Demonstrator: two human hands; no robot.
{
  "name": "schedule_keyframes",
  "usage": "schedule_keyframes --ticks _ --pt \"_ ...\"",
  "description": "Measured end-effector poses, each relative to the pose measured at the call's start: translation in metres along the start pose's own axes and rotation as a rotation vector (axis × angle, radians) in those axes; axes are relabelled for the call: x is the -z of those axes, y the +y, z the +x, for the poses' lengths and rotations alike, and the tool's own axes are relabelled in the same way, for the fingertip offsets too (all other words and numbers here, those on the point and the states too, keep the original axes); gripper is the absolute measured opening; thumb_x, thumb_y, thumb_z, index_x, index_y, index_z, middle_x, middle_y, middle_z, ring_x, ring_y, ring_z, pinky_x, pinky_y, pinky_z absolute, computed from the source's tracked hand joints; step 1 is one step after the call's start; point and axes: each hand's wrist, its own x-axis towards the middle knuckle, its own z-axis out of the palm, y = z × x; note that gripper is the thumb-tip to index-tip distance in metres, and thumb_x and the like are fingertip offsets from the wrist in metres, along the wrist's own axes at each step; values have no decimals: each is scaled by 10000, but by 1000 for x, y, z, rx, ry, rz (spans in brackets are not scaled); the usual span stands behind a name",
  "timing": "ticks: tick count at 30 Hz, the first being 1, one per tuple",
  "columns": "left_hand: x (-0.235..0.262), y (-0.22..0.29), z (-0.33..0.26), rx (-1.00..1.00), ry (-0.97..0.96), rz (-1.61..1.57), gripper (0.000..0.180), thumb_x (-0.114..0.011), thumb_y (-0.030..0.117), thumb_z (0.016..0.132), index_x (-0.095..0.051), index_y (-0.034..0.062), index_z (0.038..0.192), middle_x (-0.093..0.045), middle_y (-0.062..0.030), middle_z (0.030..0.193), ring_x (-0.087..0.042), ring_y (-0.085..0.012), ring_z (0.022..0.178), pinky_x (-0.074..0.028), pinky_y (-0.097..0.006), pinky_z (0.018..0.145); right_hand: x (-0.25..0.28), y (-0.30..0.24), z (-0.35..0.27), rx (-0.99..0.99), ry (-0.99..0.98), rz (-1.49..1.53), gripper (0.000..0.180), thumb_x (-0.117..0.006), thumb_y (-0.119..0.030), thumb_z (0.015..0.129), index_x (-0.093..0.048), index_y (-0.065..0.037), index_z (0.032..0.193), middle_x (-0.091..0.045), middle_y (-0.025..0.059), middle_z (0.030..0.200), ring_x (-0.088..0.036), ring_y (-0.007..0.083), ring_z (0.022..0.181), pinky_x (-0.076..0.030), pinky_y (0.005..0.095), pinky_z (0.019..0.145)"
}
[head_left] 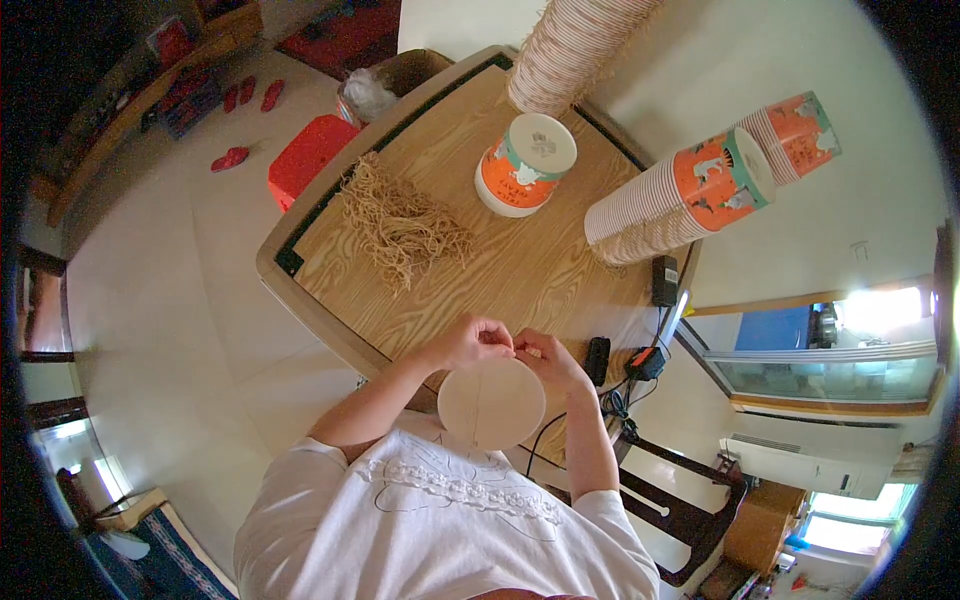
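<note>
At the near edge of the table I hold a round white lid (510, 408) in front of my shirt, its flat face turned up. A thin tan string (477, 405) runs across that face. My left hand (468, 343) and my right hand (553, 358) are both closed in a pinch at the lid's far rim, fingertips meeting. The fingers hide whether a string end is between them. A loose heap of tan strings (405, 225) lies on the tabletop to the left. Beyond my hands an orange, green and white paper tub (515, 185) stands bottom up.
Long stacks of nested paper tubs (640, 215) lie at the right, and a tall stack (570, 60) leans at the far end. A black adapter (665, 280), cables (618, 402) and a small black device (597, 360) sit on the right edge. A red stool (310, 155) stands left.
</note>
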Motion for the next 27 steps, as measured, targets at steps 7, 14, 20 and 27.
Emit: schedule_keyframes --ticks 7,14,20,27 --pt "6 -4 1 23 -83 -136 209 -604 117 824 -589 64 1025 -625 -25 955 -570 -100 878 -452 -257 808 -4 -12 -4 2 111 40 110 -602 -86 813 -592 -19 900 -582 8 821 -521 91 803 -420 246 718" --pt "-4 -1 5 -95 -42 -110 246 -544 111 858 -555 45 1095 -617 -46 995 -558 -109 924 -433 -266 833 -18 -21 -12 96 313 -101 176 -599 -61 801 -600 -23 973 -621 76 943 -593 184 865 -464 296 766" --pt "0 13 2 -48 100 377 334 -589 187 827 -536 54 1130 -591 -90 1052 -558 -165 948 -423 -292 867 -21 -8 -13 33 500 212 133 -561 -11 802 -609 -3 926 -639 90 878 -610 161 824 -477 273 728" --pt "12 -52 -13 -48 238 733 417 -633 226 758 -540 36 1118 -586 -192 1047 -547 -347 991 -451 -406 822 -40 -11 -34 5 473 134 134 -550 3 806 -589 15 933 -598 71 932 -580 143 893 -472 260 777"
